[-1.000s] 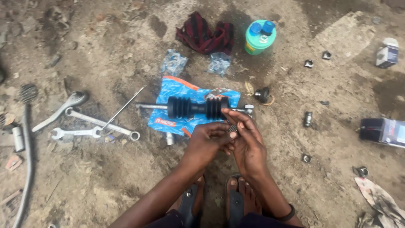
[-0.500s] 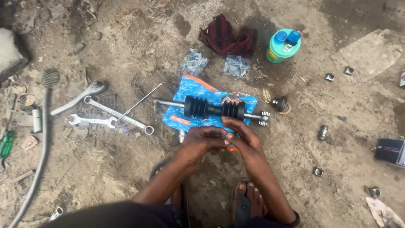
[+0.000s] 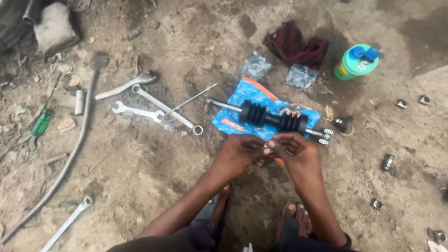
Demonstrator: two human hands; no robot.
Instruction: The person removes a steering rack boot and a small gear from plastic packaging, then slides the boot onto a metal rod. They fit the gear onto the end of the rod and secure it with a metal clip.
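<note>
Left hand (image 3: 240, 154) and right hand (image 3: 298, 151), fingertips pinched together on a small metal piece (image 3: 266, 147) just before the black booted shaft (image 3: 275, 119) on its blue wrapper (image 3: 233, 121); fitting step apparently underway, steady alignment needed.

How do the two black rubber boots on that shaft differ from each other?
The left boot looks wider and more flared than the right boot. The left boot lies fully in view over the blue packet; the right boot sits just above the right hand and left hand, partly edged by the fingers. Both are black, ribbed and lie on the same shaft.
</note>
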